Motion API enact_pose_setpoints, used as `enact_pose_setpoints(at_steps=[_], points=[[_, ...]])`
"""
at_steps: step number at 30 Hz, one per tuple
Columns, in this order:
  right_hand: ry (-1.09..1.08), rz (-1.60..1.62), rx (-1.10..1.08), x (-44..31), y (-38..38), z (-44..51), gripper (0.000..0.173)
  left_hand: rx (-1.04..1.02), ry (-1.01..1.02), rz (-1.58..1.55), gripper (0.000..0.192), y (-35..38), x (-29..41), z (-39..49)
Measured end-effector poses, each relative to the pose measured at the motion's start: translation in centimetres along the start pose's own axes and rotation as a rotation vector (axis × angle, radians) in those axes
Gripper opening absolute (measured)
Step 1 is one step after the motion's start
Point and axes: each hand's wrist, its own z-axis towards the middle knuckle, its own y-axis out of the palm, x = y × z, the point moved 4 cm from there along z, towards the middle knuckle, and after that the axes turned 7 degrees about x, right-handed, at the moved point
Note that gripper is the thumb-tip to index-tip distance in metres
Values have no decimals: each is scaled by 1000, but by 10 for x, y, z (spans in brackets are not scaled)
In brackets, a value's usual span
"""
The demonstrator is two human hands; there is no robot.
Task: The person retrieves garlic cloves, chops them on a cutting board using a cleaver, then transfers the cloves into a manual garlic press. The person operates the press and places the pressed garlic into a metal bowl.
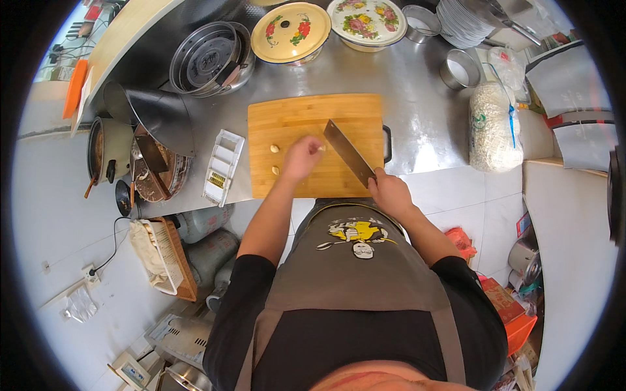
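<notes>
A bamboo cutting board point(313, 112) lies on the steel counter in front of me. My right hand point(391, 193) grips the handle of a cleaver point(349, 154), whose broad blade slants up and left over the board. Just left of the blade, my left hand point(304, 155) pinches a small pale piece, likely a garlic clove point(321, 148), between its fingertips; the hand is slightly blurred. Two more garlic cloves, an upper one point(275, 148) and a lower one point(276, 170), rest on the board's left part, apart from the hand.
Left of the board lies a white slicer-grater point(224, 167). Beyond stand stacked steamer pots point(210, 58) and two lidded enamel basins, one yellow point(288, 41) and one white point(364, 29). A steel bowl point(458, 69) and a filled clear bag point(494, 129) are at the right.
</notes>
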Motion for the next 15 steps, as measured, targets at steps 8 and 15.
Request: enact_pose_setpoints(at_steps=[8, 15], points=[[-52, -39, -31, -8, -9, 2, 22, 92, 34, 148, 16, 7, 24, -15], [-150, -181, -34, -22, -10, -8, 16, 94, 16, 216, 15, 10, 21, -12]])
